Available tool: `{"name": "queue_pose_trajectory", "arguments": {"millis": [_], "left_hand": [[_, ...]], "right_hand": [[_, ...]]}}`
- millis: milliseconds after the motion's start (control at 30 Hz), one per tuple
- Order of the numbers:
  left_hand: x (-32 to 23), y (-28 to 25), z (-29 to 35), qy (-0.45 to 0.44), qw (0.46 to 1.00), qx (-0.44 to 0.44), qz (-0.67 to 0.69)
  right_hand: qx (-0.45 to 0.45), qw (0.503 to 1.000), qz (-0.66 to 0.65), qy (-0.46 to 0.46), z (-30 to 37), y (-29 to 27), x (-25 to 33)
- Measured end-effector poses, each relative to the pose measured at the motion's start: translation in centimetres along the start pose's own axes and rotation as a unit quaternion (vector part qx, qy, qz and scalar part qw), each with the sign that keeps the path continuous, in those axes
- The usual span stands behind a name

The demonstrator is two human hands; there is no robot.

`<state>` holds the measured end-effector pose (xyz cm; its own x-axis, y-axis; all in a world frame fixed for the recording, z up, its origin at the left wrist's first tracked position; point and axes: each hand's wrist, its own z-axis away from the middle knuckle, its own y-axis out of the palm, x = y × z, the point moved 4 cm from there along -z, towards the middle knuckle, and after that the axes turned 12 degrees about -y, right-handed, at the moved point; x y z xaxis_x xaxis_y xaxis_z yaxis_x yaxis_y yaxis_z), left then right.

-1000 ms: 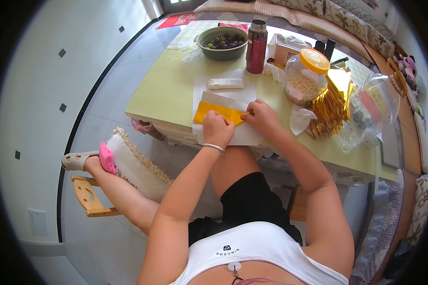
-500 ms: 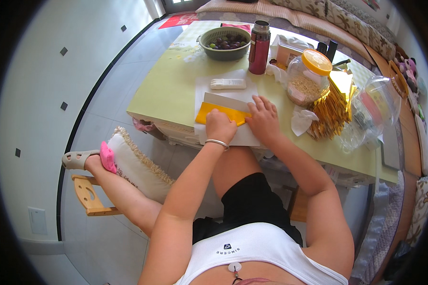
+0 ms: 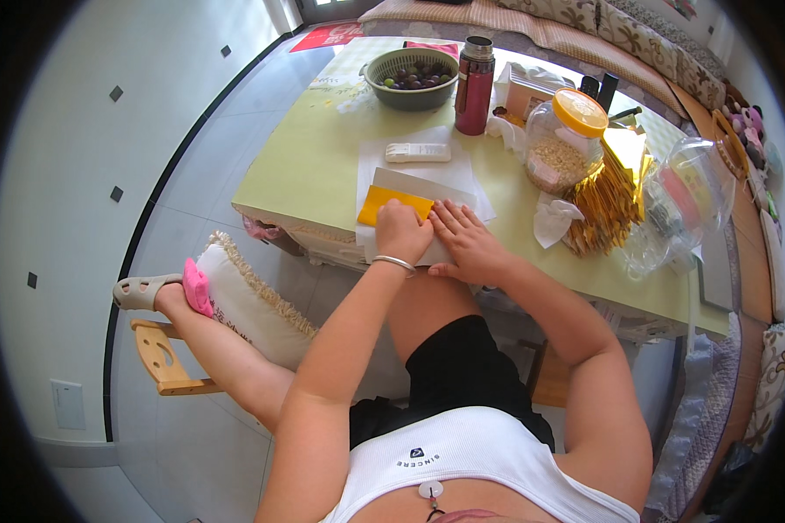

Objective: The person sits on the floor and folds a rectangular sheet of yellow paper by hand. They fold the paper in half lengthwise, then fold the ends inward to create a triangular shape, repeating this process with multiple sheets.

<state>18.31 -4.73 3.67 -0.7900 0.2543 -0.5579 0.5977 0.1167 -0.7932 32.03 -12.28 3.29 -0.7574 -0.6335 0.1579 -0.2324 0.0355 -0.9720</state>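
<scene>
A gold-yellow sheet of paper, with a grey-white strip along its far side, lies at the table's near edge. Curled fingers of my left hand press on the gold paper's near part; the fingertips are partly hidden. My right hand lies palm down with fingers stretched out, covering the paper's right end and almost touching my left hand. White paper is spread beneath. Just beyond the strip rests a small white plastic object, its kind unclear.
A colander of grapes and a dark red thermos stand farther back. To the right are a yellow-lidded jar of flakes, a crumpled tissue, a stack of folded gold papers and a clear plastic bag.
My right hand has slid left and nearer to me along the gold paper, its fingers flattening over the right end. My left hand has stayed almost in place.
</scene>
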Motion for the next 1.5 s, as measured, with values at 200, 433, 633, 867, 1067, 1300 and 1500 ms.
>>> {"name": "queue_pose_trajectory", "arguments": {"millis": [200,433,633,867,1067,1300,1500], "left_hand": [[1.9,-4.6,1.6,0.159,0.987,-0.003,-0.012],[4.0,-7.9,2.6,0.324,0.941,-0.025,-0.091],[2.4,-7.5,3.6,0.366,0.930,-0.019,-0.006],[2.7,-5.3,2.4,0.198,0.976,0.034,0.087],[3.2,-4.0,1.5,0.087,0.993,0.006,0.081],[3.4,-3.2,1.4,0.057,0.997,0.004,0.054],[3.3,-3.0,1.4,0.037,0.997,0.001,0.064]], "right_hand": [[0.031,0.998,-0.011,-0.044,0.3,-1.1,0.2],[0.039,0.986,-0.122,-0.106,0.8,-2.9,-1.7],[-0.032,0.979,-0.166,-0.118,1.3,-3.6,-4.7],[-0.211,0.966,-0.150,-0.023,-0.7,-2.6,-0.3],[-0.289,0.946,-0.138,0.044,-0.9,-0.9,-0.6],[-0.282,0.952,-0.109,0.044,-1.0,-1.4,0.0],[-0.304,0.952,-0.041,0.006,-1.1,-1.5,0.6]]}}
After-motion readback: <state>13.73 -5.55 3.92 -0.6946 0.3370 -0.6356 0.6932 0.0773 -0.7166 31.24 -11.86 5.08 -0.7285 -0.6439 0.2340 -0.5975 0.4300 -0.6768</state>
